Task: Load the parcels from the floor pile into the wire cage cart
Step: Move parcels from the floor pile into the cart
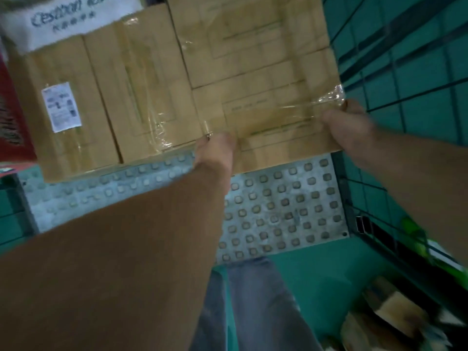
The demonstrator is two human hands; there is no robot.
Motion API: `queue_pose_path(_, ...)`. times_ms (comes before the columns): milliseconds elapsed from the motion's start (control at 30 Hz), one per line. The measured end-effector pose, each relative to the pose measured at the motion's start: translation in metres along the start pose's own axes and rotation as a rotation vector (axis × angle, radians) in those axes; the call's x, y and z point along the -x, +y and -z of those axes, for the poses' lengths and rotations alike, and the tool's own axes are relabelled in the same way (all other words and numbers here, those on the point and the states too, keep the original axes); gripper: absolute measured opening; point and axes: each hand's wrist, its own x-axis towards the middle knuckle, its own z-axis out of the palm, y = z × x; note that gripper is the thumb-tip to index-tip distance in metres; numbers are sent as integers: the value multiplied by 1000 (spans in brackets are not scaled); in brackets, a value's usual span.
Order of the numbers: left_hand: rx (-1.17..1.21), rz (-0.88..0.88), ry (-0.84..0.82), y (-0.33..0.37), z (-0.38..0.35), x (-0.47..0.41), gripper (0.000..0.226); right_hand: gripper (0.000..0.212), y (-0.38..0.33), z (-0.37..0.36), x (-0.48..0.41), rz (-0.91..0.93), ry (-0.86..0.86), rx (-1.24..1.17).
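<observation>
Two hands grip one brown taped carton [260,72] by its near edge. The left hand [215,150] pinches the near left corner, and the right hand [347,122] curls round the near right corner, where clear tape is crumpled. The fingers under the carton are hidden. This carton is inside the wire cage cart, over the studded metal floor plate [278,211]; whether its bottom touches the plate cannot be told. Just left of it two more brown cartons stand side by side on the plate: the nearer one [141,97] touches it, and the farther one [71,138] bears one white label [62,110]. Behind these two lies one white box with blue lettering [63,24], and left of them shows the edge of one red box [12,122]. Right of the held carton runs the cart's wire mesh wall [405,84]. Beyond that wall, toward the viewer, blurred brown parcels [395,312] lie on the green floor, too smeared to count.
</observation>
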Motion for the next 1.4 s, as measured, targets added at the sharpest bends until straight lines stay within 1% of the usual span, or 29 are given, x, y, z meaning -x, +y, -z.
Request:
queue_pose_path(33,7,-6,25,2,-1,4,68,37,-1,-2,0,-9,-3,8)
queue_pose_path(67,21,-14,63,4,-3,11,65,43,2,-2,-2,-16,11,50)
queue_pose_path(100,50,-19,82,7,-4,22,60,53,2,-4,0,-11,21,61)
queue_pose_path(167,66,14,52,5,-4,36,46,71,5,-6,3,-27,54,73)
queue_pose_path(200,65,-2,23,2,-2,38,34,75,8,-5,3,-25,50,94)
queue_pose_path(233,48,-22,17,-1,0,33,18,76,8,-5,3,-16,49,130)
queue_pose_path(267,10,-46,2,-2,4,28,15,77,9,-2,2,-26,41,169)
queue_pose_path(300,-42,-52,-25,0,9,26,20,78,5,-1,3,-48,22,187)
queue_pose_path(333,-92,-64,-55,6,13,25,18,78,1,1,0,-57,17,233)
queue_pose_path(367,-156,-73,-83,11,16,22,8,76,-5,4,1,-65,-1,265)
queue_pose_path(467,-386,-111,-108,23,31,17,16,61,-11,2,2,-60,-9,352)
queue_pose_path(500,-449,-126,-110,26,37,18,19,63,-14,-3,10,-66,-2,410)
queue_pose_path(567,-536,-152,-157,26,50,22,20,74,-12,-17,31,-60,91,521)
queue_pose_path(600,-561,-160,-192,24,57,28,19,72,-5,-25,44,-28,128,555)
queue_pose_path(633,-553,-156,-211,19,65,35,18,67,6,-35,58,10,116,572)
queue_pose_path(667,-542,-147,-224,15,72,40,18,63,18,-46,74,23,47,575)
queue_pose_path(767,-596,-87,-283,-9,102,88,19,56,56,-80,166,-76,-266,436)
queue_pose_path(800,-615,-76,-330,-17,114,107,18,54,65,-91,202,-103,-326,369)
queue_pose_path(833,-646,-74,-383,-26,129,128,18,53,71,-100,239,-124,-344,303)
queue_pose_path(900,-700,-76,-463,-46,159,167,15,48,85,-113,307,-183,-313,190)
queue_pose_path(967,-783,-118,-517,-68,190,199,16,34,94,-115,371,-203,-286,127)
queue_pose_path(1000,-846,-151,-541,-79,205,216,17,33,97,-113,403,-195,-272,101)
queue_pose_path(1067,-961,-205,-580,-100,228,243,17,40,106,-106,458,-196,-221,53)
queue_pose_path(1133,-1072,-259,-624,-120,242,267,15,42,123,-99,502,-247,-140,-2)
queue_pose_path(1233,-1305,-337,-713,-161,258,313,15,35,176,-96,576,-351,54,-194)
queue_pose_path(1300,-1451,-387,-750,-180,260,326,15,35,204,-101,611,-392,123,-290)
queue_pose_path(1400,-1659,-539,-810,-223,251,361,17,35,257,-114,675,-471,264,-460)
